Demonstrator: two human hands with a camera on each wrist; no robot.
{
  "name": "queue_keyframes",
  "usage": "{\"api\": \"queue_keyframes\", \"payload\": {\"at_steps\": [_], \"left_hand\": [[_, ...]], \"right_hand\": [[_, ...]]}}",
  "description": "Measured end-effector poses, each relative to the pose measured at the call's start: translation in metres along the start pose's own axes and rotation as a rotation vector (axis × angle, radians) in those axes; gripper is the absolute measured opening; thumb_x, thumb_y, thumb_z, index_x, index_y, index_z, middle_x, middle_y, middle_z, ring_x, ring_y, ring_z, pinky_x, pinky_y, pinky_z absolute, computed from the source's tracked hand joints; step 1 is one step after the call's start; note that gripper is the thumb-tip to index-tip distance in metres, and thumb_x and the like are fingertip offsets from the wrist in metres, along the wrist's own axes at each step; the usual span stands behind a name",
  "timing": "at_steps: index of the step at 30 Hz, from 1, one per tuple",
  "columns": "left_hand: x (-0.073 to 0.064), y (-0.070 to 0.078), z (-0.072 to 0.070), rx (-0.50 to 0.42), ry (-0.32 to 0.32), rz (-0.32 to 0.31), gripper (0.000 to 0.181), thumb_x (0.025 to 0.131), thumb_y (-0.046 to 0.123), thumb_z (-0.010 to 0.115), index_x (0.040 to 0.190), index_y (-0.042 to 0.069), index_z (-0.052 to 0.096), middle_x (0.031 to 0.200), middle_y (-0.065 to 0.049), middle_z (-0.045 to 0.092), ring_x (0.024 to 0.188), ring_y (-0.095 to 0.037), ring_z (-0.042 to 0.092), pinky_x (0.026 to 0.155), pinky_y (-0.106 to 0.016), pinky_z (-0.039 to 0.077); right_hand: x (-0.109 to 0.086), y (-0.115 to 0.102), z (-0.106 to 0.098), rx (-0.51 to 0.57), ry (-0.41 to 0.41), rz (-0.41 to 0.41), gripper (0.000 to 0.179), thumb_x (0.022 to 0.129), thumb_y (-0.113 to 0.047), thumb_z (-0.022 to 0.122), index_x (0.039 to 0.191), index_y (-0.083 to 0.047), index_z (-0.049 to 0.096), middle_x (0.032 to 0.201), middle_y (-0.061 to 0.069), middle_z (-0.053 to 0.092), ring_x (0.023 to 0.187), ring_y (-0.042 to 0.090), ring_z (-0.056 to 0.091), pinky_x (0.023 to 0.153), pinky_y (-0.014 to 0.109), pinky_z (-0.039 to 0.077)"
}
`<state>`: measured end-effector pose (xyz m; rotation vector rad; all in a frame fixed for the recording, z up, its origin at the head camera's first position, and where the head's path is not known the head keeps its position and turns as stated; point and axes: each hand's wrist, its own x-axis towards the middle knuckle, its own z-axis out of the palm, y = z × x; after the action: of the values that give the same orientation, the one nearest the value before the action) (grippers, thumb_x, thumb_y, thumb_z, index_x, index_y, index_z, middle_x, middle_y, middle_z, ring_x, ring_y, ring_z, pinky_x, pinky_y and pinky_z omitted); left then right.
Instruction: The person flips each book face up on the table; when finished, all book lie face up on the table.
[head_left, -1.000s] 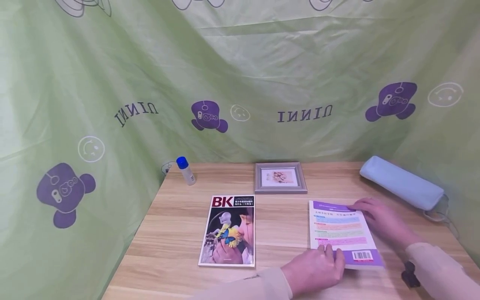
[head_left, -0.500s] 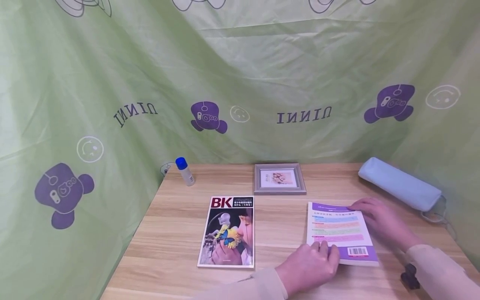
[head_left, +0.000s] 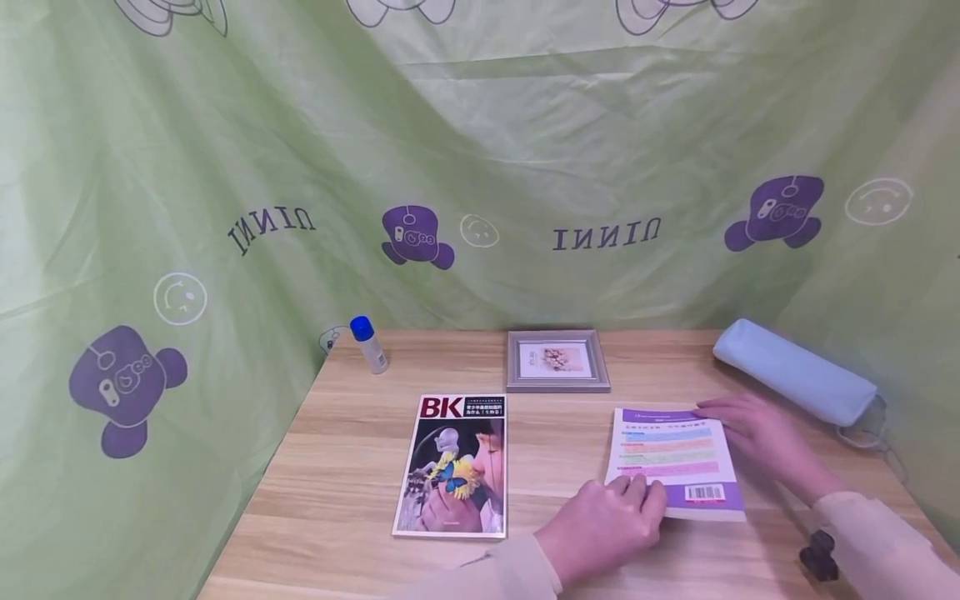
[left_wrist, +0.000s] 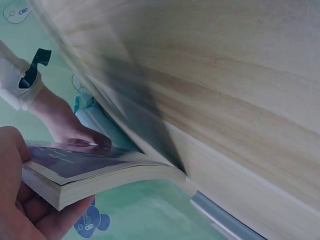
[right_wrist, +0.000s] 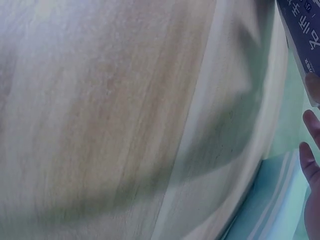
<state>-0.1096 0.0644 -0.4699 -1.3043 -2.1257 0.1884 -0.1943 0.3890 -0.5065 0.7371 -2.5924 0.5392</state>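
A paperback book (head_left: 667, 450) with a white and purple back cover faces up at the right of the table. My left hand (head_left: 603, 521) grips its near left corner. In the left wrist view, the left hand (left_wrist: 25, 200) has the thick page block of the book (left_wrist: 110, 182) between thumb and fingers, and the book bends away from it. My right hand (head_left: 757, 437) holds the far right corner. In the right wrist view, a fingertip of the right hand (right_wrist: 312, 165) lies on the dark cover of the book (right_wrist: 302, 40), and other fingers are spread apart from it.
A BK magazine (head_left: 453, 475) lies left of the book. Behind stand a blue-capped bottle (head_left: 369, 346) and a grey picture frame (head_left: 558, 361). At the right back lies a light blue pencil case (head_left: 795, 371) with a loop. A green curtain (head_left: 480, 150) hangs behind the table.
The book has shifted slightly left, its near edge more than its far edge. My left hand has moved left with it, while the right hand stays at the far corner.
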Motion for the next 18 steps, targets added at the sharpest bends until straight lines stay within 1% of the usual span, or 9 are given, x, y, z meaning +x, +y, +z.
{"api": "queue_keyframes", "payload": {"at_steps": [3,5,6,9,10,11,14,16,18], "left_hand": [[0.000,-0.002,-0.002,-0.013,0.013,-0.003,0.030,0.104,0.032,0.050,0.117,0.014,0.070,0.106,0.002,0.076,0.086,-0.007,0.073,0.050,-0.020,0.054],[0.000,-0.003,-0.003,-0.014,0.017,0.002,0.030,0.105,0.031,0.049,0.117,0.014,0.070,0.105,0.003,0.075,0.085,-0.006,0.073,0.051,-0.019,0.055],[-0.001,-0.004,-0.004,-0.015,0.017,0.003,0.030,0.105,0.031,0.049,0.116,0.014,0.070,0.105,0.003,0.075,0.085,-0.006,0.072,0.051,-0.018,0.055],[-0.001,-0.007,-0.006,-0.019,0.010,0.006,0.029,0.106,0.030,0.048,0.117,0.014,0.069,0.107,0.003,0.075,0.088,-0.007,0.073,0.055,-0.018,0.056],[-0.001,-0.008,-0.007,-0.019,0.010,0.007,0.029,0.106,0.029,0.048,0.117,0.013,0.070,0.108,0.002,0.075,0.090,-0.007,0.073,0.057,-0.018,0.057],[-0.001,-0.009,-0.008,-0.022,0.008,0.007,0.030,0.106,0.029,0.047,0.118,0.013,0.070,0.109,0.002,0.076,0.091,-0.007,0.074,0.058,-0.019,0.058],[-0.001,-0.013,-0.009,-0.016,0.021,0.007,0.029,0.105,0.027,0.048,0.117,0.013,0.070,0.109,0.002,0.076,0.092,-0.007,0.074,0.060,-0.018,0.058],[-0.001,-0.014,-0.010,-0.015,0.037,0.001,0.028,0.104,0.025,0.048,0.116,0.013,0.071,0.109,0.002,0.076,0.092,-0.007,0.074,0.062,-0.019,0.059],[-0.001,-0.016,-0.010,-0.008,0.065,-0.005,0.028,0.103,0.023,0.049,0.114,0.013,0.072,0.107,0.002,0.076,0.092,-0.007,0.074,0.062,-0.018,0.058]], "right_hand": [[0.000,-0.002,-0.003,-0.002,-0.005,0.017,0.043,0.077,0.006,0.082,0.118,-0.009,0.078,0.121,0.015,0.073,0.108,0.039,0.066,0.092,0.055,0.048],[-0.001,-0.002,-0.004,0.004,0.002,0.023,0.044,0.078,0.005,0.082,0.119,-0.010,0.078,0.123,0.014,0.073,0.110,0.038,0.066,0.103,0.040,0.047],[-0.001,-0.002,-0.004,0.009,0.008,0.024,0.044,0.078,0.005,0.082,0.119,-0.010,0.078,0.124,0.014,0.073,0.110,0.038,0.065,0.107,0.031,0.043],[-0.002,-0.003,-0.005,0.026,0.028,0.021,0.045,0.077,0.007,0.082,0.119,-0.011,0.078,0.124,0.014,0.072,0.111,0.038,0.065,0.108,0.007,0.022],[-0.002,-0.003,-0.005,0.034,0.034,0.019,0.045,0.077,0.007,0.082,0.119,-0.010,0.078,0.124,0.015,0.072,0.110,0.038,0.064,0.107,0.004,0.016],[-0.001,-0.004,-0.005,0.037,0.036,0.019,0.045,0.077,0.008,0.081,0.118,-0.010,0.078,0.124,0.014,0.072,0.110,0.038,0.064,0.107,0.003,0.015],[0.000,-0.005,-0.007,0.042,0.041,0.025,0.045,0.077,0.008,0.081,0.118,-0.009,0.078,0.124,0.013,0.073,0.110,0.037,0.063,0.106,0.002,0.016],[0.001,-0.006,-0.008,0.043,0.042,0.030,0.044,0.077,0.007,0.081,0.118,-0.008,0.078,0.124,0.013,0.073,0.110,0.037,0.063,0.106,0.004,0.019],[0.002,-0.006,-0.009,0.043,0.040,0.033,0.044,0.077,0.007,0.082,0.119,-0.007,0.077,0.124,0.013,0.073,0.110,0.037,0.064,0.105,0.004,0.020]]}}
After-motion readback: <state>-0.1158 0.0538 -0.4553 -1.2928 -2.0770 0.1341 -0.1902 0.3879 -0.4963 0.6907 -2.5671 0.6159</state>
